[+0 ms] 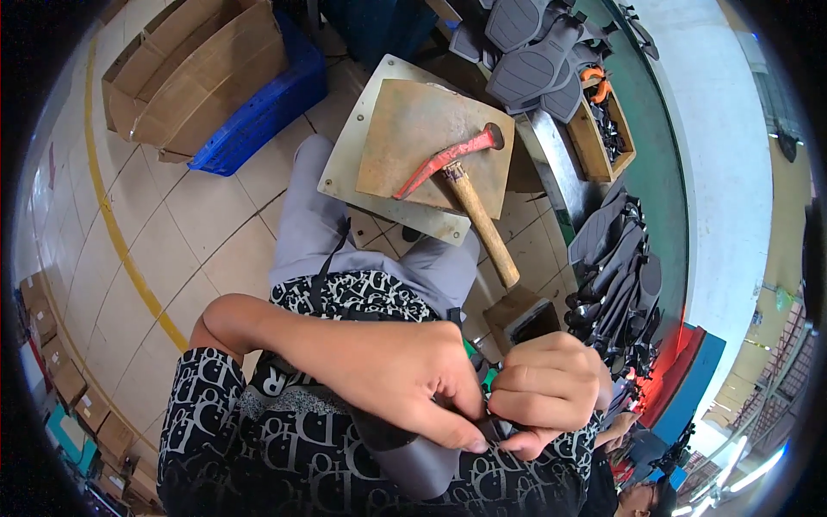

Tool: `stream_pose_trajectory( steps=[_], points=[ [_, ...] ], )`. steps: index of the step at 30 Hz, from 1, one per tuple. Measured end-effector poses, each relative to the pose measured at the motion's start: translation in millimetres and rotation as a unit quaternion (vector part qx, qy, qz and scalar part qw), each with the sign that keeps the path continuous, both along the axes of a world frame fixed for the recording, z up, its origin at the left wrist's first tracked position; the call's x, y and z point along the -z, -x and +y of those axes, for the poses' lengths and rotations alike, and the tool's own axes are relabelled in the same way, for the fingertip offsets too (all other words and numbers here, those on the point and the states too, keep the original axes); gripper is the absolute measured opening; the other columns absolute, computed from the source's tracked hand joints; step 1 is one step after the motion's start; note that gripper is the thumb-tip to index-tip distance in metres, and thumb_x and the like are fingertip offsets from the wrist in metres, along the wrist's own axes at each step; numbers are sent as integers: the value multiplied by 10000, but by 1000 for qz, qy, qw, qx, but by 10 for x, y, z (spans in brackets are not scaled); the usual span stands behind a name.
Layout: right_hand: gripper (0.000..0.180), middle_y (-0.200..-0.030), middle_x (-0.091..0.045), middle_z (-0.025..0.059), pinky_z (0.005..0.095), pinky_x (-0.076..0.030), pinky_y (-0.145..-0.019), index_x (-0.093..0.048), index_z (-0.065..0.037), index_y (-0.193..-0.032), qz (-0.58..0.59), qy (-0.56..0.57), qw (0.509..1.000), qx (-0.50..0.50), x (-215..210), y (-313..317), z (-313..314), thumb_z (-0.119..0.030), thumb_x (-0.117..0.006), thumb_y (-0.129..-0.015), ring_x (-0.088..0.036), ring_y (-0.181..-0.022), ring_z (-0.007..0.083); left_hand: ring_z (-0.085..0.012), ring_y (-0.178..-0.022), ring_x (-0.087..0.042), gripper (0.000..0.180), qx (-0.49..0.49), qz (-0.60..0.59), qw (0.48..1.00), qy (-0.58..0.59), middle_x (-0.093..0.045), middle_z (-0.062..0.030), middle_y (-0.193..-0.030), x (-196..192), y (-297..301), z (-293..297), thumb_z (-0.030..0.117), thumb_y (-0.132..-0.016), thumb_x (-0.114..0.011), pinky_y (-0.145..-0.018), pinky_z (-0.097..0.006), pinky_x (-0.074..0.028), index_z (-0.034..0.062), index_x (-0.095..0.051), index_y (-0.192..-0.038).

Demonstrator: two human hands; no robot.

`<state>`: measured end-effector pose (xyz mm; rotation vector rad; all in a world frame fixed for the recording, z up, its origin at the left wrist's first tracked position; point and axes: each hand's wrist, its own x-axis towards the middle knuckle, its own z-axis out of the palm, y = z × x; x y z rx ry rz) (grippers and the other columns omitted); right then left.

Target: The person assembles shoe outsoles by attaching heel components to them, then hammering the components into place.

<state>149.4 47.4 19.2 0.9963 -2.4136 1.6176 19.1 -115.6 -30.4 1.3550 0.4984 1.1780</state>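
Close to my chest, both hands work on a dark grey, smooth, rounded piece (418, 466) that looks like the sole of a sandal. My left hand (422, 370) is closed on it, thumb pressed toward its narrow end. My right hand (547, 388) is curled into a fist at that same end, its thumb close to the left one. Between the thumbs a small black part (494, 427) shows, mostly covered by fingers. In front of my knees, a hammer (469, 189) with a red head and wooden handle lies across a brown board (388, 138).
The board rests on a pale metal plate (345, 168). Dark sole-like pieces (538, 56) and black straps (616, 267) crowd the green bench (659, 172) at right, beside a wooden box (622, 129) of small parts. Far left, a blue basket (258, 129) holds cardboard boxes (198, 73).
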Motion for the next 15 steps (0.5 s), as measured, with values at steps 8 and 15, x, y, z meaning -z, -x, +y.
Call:
stream_pose_trajectory(
  steps=[8,15],
  points=[
    [254,-690,-498,67,303,-409,-420,-594,53,-877,-17,17,999,-35,55,-21,1,-192,-660,-885,-518,-514,206,-246,-610,-614,222,89,-85,992,38,-652,-136,-713,85,-79,63,181,-899,-690,-536,-331,-433,-34,-690,-848],
    [297,-620,-452,55,293,-348,-376,-607,57,-777,7,73,997,2,145,-120,-87,-212,-679,-879,-469,-453,185,-244,-619,-617,198,88,-90,992,20,-654,-129,-716,66,-132,82,171,-902,-685,-543,-331,-441,-23,-698,-861]
  ],
)
